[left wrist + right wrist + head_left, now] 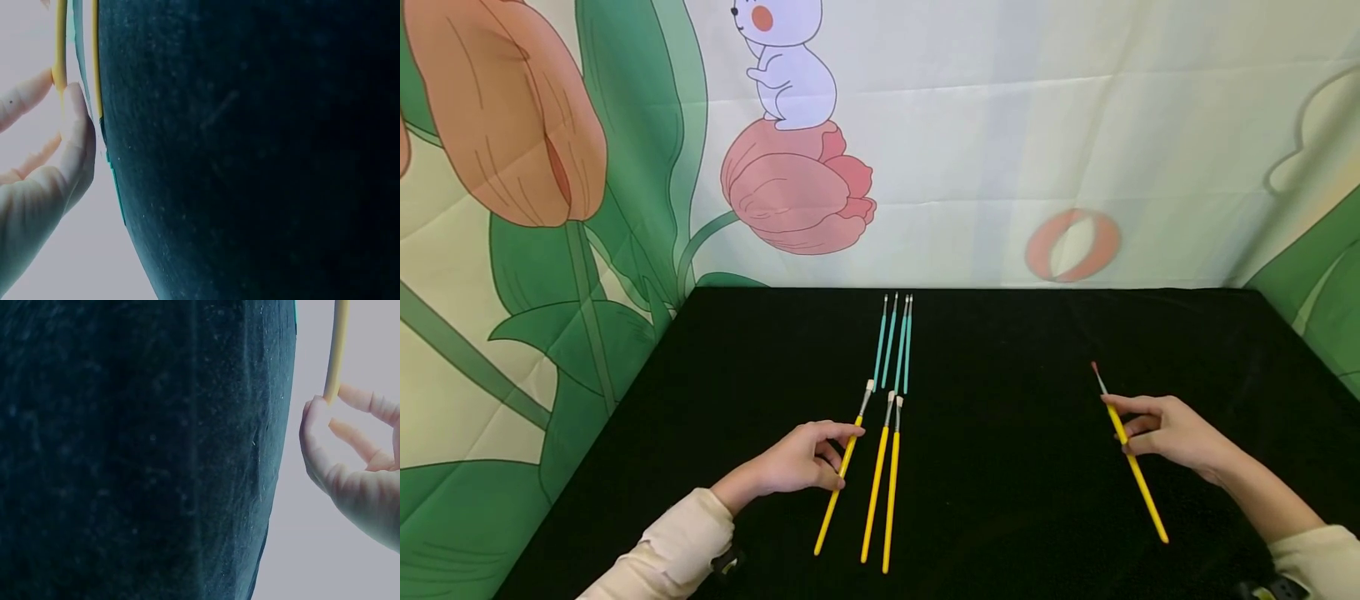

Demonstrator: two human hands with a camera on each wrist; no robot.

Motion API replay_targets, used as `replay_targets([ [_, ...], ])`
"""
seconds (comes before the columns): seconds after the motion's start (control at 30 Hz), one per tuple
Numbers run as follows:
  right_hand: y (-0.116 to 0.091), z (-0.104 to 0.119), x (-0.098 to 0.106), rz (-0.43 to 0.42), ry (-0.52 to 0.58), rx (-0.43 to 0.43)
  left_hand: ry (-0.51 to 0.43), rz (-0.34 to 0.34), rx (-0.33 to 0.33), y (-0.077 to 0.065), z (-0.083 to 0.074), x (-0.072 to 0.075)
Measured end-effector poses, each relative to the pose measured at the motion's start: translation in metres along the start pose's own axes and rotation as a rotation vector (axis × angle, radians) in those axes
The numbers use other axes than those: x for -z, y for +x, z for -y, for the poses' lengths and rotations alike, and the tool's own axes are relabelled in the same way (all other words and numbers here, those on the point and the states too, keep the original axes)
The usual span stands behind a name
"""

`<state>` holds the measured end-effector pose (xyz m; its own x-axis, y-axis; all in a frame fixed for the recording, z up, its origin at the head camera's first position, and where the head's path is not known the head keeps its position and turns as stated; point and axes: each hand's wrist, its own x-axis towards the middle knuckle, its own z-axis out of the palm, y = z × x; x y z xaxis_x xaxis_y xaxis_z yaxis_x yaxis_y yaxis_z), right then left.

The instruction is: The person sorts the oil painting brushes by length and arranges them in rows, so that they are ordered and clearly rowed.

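My left hand (808, 457) pinches a yellow-handled paintbrush (829, 518) with a pale flat tip, its bristles pointing away from me. In the left wrist view the fingers and thumb meet on the yellow handle (60, 37). Just right of it, two more yellow-handled paintbrushes (875, 500) lie side by side on the black cloth. Far to the right, my right hand (1176, 433) grips another yellow-handled paintbrush (1146, 492) with a reddish tip, slanting up and left. The right wrist view shows its handle (337, 347) between thumb and fingers.
Several thin teal-handled paintbrushes (891, 350) lie behind the yellow ones, near the back of the table. Black cloth (1015, 483) covers the table. A curtain printed with tulips and a white animal (970, 150) hangs right behind the table's far edge.
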<state>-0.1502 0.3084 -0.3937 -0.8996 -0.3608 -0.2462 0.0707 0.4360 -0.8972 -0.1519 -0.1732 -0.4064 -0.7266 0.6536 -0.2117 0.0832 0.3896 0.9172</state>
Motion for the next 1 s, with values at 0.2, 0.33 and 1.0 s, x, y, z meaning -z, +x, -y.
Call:
replay_targets([
  [0.2, 0.000, 0.002, -0.003, -0.003, 0.008, -0.012, 0.012, 0.017, 0.008, 0.002, -0.001, -0.003],
  [0.33, 0.000, 0.004, -0.005, -0.005, 0.015, -0.011, 0.058, 0.010, 0.021, 0.004, 0.001, -0.006],
  [1.0, -0.001, 0.018, -0.025, -0.015, 0.028, 0.046, 0.236, -0.024, 0.037, 0.012, 0.002, -0.013],
])
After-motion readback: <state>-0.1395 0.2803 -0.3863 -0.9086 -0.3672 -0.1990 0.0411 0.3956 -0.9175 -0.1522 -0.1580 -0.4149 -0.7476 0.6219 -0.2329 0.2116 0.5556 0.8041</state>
